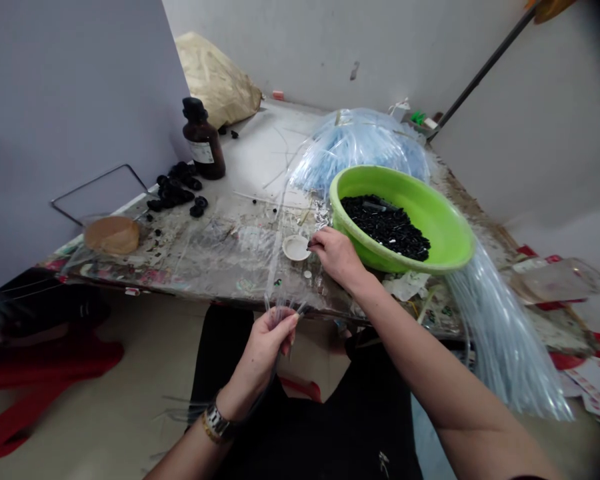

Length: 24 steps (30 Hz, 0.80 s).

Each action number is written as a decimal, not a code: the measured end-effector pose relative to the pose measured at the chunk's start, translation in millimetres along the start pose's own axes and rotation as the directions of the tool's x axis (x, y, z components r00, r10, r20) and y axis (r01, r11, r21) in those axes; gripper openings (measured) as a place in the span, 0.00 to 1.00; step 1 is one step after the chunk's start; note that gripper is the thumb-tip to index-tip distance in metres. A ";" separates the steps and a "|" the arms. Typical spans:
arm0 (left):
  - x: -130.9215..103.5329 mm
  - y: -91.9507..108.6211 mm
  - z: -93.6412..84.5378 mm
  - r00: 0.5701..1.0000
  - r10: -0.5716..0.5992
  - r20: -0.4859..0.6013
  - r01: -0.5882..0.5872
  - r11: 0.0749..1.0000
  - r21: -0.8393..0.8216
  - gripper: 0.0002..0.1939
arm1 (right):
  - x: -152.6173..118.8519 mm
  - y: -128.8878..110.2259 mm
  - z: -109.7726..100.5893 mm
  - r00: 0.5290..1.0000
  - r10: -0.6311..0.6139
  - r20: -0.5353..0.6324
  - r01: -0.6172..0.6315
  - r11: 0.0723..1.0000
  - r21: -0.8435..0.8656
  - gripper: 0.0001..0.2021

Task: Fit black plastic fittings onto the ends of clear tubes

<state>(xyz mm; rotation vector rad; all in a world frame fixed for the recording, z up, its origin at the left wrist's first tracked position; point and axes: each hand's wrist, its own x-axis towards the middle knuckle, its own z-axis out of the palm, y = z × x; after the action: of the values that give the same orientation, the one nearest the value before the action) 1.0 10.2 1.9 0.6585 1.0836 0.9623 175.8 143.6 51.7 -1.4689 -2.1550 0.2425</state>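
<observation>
My left hand (267, 340), with a watch at the wrist, is closed around several thin clear tubes (280, 308) just in front of the table's near edge. Pinched in the fingertips of my right hand (337, 257) is a small black piece (310, 248), beside the right rim of a small white dish (296, 248). A green basin (443, 230) full of small black pieces (385, 227) stands to the right of that hand. Behind the basin lies a big bundle of clear tubing (360, 143).
A brown bottle (207, 150) and black lumps (173, 192) are at the back left, near a round tan object (111, 235). More clear tubing (510, 333) hangs over the table's right front edge. A clear bottle (563, 280) lies at the far right.
</observation>
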 end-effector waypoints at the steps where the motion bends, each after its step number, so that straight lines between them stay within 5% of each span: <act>1: -0.1 0.2 0.0 1.000 0.000 -0.001 0.000 1.000 -0.003 0.12 | 1.0 -1.1 0.2 1.000 -0.002 0.017 0.003 0.999 -0.044 0.07; 13: -4.2 0.2 -1.3 1.000 -0.004 -0.001 0.004 1.000 -0.021 0.13 | 13.0 -22.5 3.8 0.981 0.040 0.189 0.054 0.884 -0.465 0.11; 24: -5.6 0.1 -2.4 1.000 -0.021 -0.004 0.021 0.999 -0.042 0.12 | 13.7 -29.4 9.2 0.974 0.027 0.224 0.078 0.891 -0.448 0.12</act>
<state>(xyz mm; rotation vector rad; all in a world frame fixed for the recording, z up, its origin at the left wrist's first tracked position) -2.1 5.3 3.5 0.6099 1.0693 0.9659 143.3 145.7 60.5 -1.7309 -2.5353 -0.1267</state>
